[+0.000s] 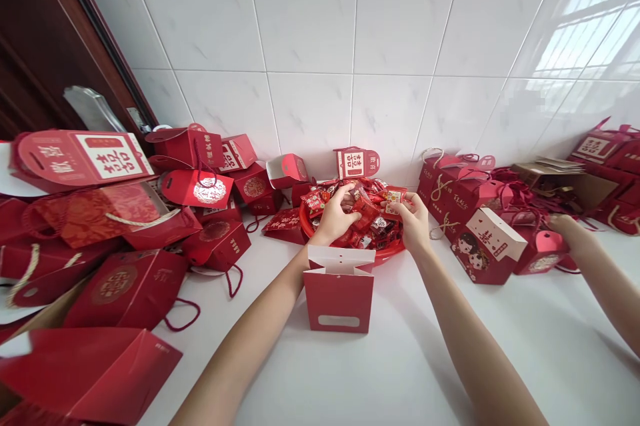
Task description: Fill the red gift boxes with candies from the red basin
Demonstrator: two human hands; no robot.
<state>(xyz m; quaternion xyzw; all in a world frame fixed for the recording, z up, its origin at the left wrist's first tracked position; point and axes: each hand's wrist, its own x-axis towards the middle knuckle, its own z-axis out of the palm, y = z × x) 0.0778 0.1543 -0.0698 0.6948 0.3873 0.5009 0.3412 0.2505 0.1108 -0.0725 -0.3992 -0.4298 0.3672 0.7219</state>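
Note:
A red basin [389, 253] stands against the wall, heaped with small wrapped candies [379, 225]. Over its left side, my left hand [336, 216] has its thumb and fingers closed around a shiny red wrapped candy [367, 211]; part of the grip is hidden. My right hand [414, 216], at the basin's right rim, pinches a small red and cream packet [394, 198] between thumb and fingers. Between my forearms, in front of the basin, a red paper gift box [340, 299] stands upright with its top open.
Red gift boxes [125, 286] with cord handles are piled at the left. More stand at the right, including a box with cartoon figures [483, 246]. Another person's hand [563, 226] reaches in there. A white tiled wall [310, 13] rises behind the white table [400, 359].

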